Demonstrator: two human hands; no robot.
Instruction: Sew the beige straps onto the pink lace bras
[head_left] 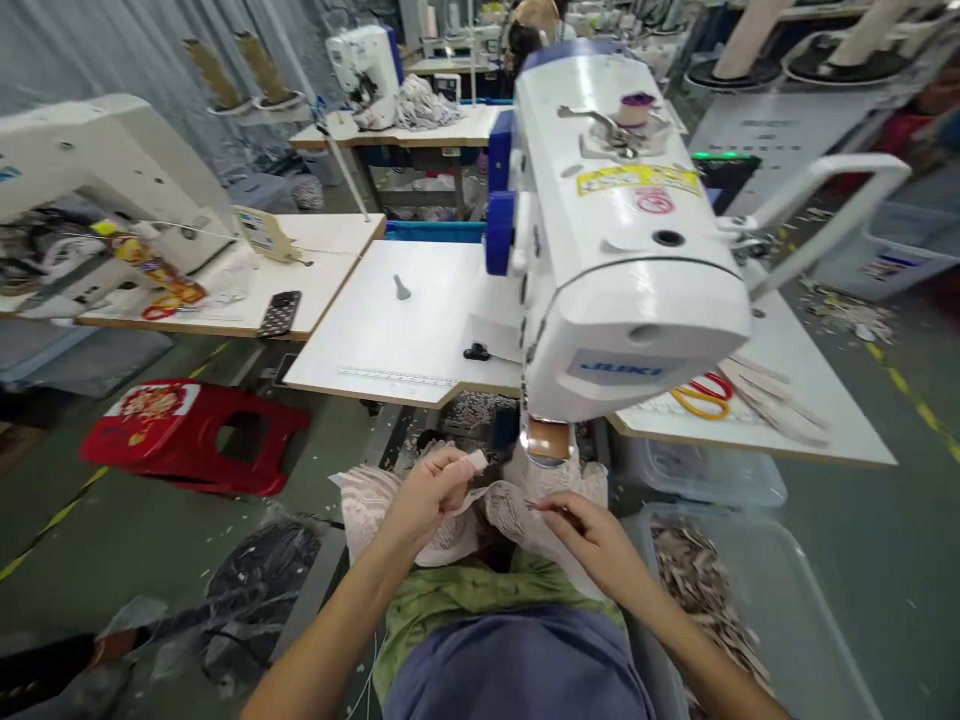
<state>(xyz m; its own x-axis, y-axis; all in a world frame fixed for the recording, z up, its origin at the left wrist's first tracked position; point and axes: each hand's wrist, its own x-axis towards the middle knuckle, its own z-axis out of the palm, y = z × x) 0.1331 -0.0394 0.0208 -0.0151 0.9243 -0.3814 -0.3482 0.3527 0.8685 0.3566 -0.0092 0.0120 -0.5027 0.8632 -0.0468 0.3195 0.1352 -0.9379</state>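
A pale pink lace garment [514,512] lies gathered over my lap, below the head of a white sewing machine [637,300]. My left hand [433,492] is closed, pinching a thin edge of the garment. At its fingertips shows a small white piece [477,460]; whether it is cloth or tape on a finger I cannot tell. To the right, my right hand [589,535] pinches the same garment with thumb and forefinger. A tiny dark tip shows at those fingers, too small to name. Part of the garment goes up beside the machine's lower arm [550,440].
Orange- and red-handled scissors [705,395] and fabric strips [772,400] lie on the right tabletop. Clear bins [795,600] with scraps stand at lower right. A red stool [195,435] is at left. Another machine [112,170] and a phone [280,313] sit on the left table.
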